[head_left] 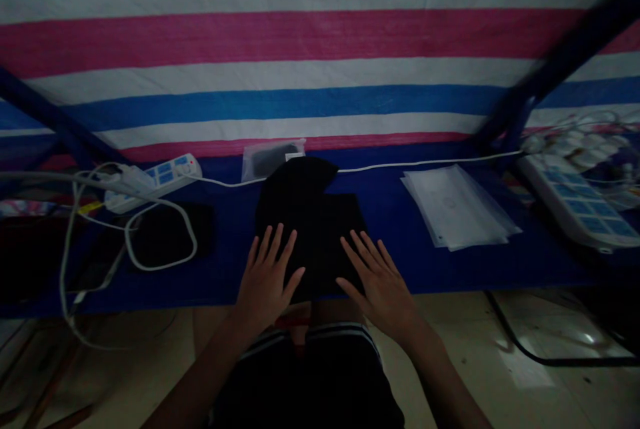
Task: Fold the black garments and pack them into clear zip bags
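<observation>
1. Head view: from my remote post I see the black cloth (317, 229) on the blue surface (233, 215), reaching its near edge, with a rounded flap and a notch at its far right.
2. My main worry is a slip: if both hands dragged backward, the cloth could slide over the near edge, since it lies right there.
3. Uneven pressure from the two sides could rumple it or turn it askew, and I might miss a crease, because the light is dim and black hides folds.
4. Its far end lies against or over the clear pouch (270, 161) and the white cable (400, 165); a forward push might shift either.
5. Left hand (264, 282): released, palm down, fingers spread at the cloth's left edge. Right hand (381, 285): likewise, at its right edge. Neither grasps anything; how firmly they press I cannot tell.
6. The cloth lies between the hands, its far part beyond the fingertips. Clear sleeves (457, 209) sit apart to the right, the power strip (173, 172) to the left.
</observation>
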Demonstrator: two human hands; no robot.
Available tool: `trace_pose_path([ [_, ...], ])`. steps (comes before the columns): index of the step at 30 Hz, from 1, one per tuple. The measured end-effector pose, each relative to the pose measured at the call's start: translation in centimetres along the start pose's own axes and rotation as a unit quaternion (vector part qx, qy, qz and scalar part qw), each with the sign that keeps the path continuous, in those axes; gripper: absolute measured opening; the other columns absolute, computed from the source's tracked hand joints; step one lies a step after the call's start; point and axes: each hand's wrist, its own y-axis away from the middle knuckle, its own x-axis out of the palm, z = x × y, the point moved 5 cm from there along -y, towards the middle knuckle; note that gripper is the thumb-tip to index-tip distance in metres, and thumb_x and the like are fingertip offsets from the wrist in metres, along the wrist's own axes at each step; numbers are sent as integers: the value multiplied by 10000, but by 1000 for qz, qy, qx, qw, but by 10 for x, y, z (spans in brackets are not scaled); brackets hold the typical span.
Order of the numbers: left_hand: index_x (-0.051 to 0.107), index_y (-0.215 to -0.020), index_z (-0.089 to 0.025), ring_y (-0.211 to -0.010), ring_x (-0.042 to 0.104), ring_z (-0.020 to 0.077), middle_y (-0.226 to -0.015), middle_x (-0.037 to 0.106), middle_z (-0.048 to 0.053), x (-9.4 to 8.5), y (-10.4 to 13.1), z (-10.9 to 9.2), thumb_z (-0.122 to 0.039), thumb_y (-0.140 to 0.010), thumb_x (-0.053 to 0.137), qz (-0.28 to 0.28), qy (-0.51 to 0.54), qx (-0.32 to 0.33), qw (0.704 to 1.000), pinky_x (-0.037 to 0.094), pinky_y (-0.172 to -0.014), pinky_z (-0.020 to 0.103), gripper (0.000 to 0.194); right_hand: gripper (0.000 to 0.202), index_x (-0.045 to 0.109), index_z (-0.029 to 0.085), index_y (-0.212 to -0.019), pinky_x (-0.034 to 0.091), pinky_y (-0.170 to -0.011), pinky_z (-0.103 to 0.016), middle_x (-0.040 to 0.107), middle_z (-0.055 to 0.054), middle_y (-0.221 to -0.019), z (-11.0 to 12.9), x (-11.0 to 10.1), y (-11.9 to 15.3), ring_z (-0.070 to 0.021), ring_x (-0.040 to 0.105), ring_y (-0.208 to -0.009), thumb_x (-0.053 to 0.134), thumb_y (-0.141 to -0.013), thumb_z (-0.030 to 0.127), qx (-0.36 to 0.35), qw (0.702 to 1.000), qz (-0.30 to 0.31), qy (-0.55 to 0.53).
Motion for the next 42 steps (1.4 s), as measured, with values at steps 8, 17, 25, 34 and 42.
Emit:
trace_pose_path([
  [8, 216, -1681, -309, -1633, 150, 319, -1770, 154, 80, 0, -11, 26, -513, -1079, 455, 28, 8, 49, 998, 256, -1301, 578, 679, 794, 165, 242, -1701, 227, -1306, -596, 223, -85, -1748, -11, -1, 3, -308, 174, -1626, 417, -1054, 627, 19, 999, 5, 49],
  [17, 220, -1678, -322, -1635, 146, 323, -1770, 164, 86, 1, -27, 42, -528, -1081, 446, 40, 23, 99, 994, 249, -1299, 584, 671, 830, 235, 194, -1687, 224, -1302, -610, 278, -107, -1733, -12, 2, 2, -328, 172, -1626, 440, -1029, 657, 28, 998, -17, 44],
  [25, 607, -1434, -214, -1518, 409, 333, -1575, 502, 142, -20, -56, 21, -405, -1026, 569, -29, 53, 61, 996, 361, -1260, 532, 452, 600, 555, 155, -1505, 291, -1293, -548, 538, -131, -1581, 1, -12, -42, -306, 408, -1536, 514, -1016, 501, 29, 996, -87, 1],
  [34, 324, -1654, -289, -1610, 232, 364, -1737, 272, 113, 10, -60, 19, -524, -1048, 509, -11, -6, 28, 1000, 253, -1290, 604, 676, 807, 295, 148, -1667, 165, -1321, -548, 261, -160, -1731, -3, 19, -68, -309, 184, -1626, 452, -1037, 627, 7, 998, -14, 55],
  [42, 296, -1663, -289, -1614, 224, 342, -1746, 241, 106, 7, -45, 32, -539, -1055, 485, -13, -11, 10, 1000, 253, -1292, 594, 684, 873, 256, 134, -1675, 162, -1312, -556, 239, -190, -1733, -22, 11, -49, -318, 196, -1622, 385, -1028, 704, 49, 995, -32, 75],
])
